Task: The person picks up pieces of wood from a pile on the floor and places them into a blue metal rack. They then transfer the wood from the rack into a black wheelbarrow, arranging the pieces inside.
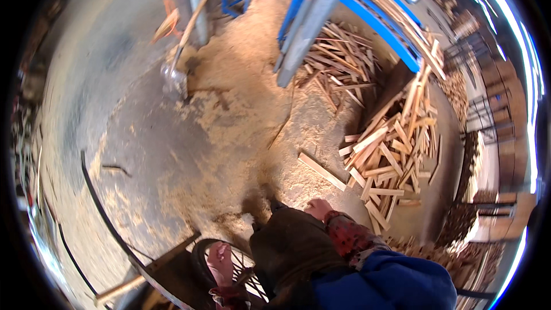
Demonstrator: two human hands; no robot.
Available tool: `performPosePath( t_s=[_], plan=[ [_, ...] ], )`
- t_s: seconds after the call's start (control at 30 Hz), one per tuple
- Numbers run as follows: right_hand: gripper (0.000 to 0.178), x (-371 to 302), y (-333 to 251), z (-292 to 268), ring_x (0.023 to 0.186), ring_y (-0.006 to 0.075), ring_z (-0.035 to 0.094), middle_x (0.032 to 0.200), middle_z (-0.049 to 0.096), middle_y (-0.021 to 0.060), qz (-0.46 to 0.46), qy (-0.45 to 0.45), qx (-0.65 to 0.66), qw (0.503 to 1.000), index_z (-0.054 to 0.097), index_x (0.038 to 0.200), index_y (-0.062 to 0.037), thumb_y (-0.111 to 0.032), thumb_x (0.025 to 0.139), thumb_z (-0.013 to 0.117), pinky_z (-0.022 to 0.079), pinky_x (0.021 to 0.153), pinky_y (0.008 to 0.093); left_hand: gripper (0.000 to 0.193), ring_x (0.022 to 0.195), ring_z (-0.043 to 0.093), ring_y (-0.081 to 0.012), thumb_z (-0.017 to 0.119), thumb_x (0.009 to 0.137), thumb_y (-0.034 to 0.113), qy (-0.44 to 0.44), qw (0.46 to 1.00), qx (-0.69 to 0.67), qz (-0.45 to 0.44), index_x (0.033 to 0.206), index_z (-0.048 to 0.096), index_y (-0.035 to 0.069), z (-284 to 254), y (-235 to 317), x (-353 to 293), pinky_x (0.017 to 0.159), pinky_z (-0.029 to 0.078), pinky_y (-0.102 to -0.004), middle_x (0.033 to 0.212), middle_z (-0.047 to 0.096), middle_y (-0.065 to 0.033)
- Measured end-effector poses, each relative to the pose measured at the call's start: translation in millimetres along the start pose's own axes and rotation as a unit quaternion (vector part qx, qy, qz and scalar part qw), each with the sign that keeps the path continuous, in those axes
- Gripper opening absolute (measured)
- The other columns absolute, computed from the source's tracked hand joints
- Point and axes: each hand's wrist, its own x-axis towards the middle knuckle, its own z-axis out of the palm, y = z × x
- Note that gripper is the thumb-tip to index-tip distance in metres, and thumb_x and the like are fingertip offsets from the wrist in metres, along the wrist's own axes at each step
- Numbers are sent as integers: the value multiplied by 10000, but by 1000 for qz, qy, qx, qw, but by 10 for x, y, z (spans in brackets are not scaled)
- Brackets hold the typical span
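Observation:
My left hand [220, 261] is loosely curled above a spoked wheel [244, 264] at the lower edge, beside my leg. Nothing shows in its fingers, and it looks apart from the spokes. My right hand [317, 209] hangs by my right knee with its fingers curled in and no object visible in them. Closest to it is a single pale wood strip [321, 171] lying on the sawdust-covered floor [229, 138]. Dark trousers [298, 247] cover my legs between both hands.
A heap of cut wood pieces [396, 155] lies to the right, with thinner offcuts [338, 57] behind grey metal posts [313, 28]. Blue machine framework [381, 28] stands beyond. A long-handled shovel [175, 77] rests far left. A curved black bar [106, 212] arches at lower left.

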Motion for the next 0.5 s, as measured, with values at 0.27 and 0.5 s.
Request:
performPosePath(
  t_s=[0.27,0.5],
  plan=[
    [461,-696,1080,323,976,302,650,993,700,116,109,-9,107,988,726,994,-139,-518,762,604,505,888,383,288,843,662,-188,677,848,115,-158,984,74,24,1058,587,-59,480,228,496,763,532,-300,915,681,-142],
    [450,-678,1573,-99,998,334,637,977,695,151,182,15,243,953,740,924,-122,-506,709,644,504,892,413,267,795,664,-191,675,838,104,-275,955,107,38,1034,586,-54,1482,871,858,647,569,-309,906,668,-145]
  ],
)
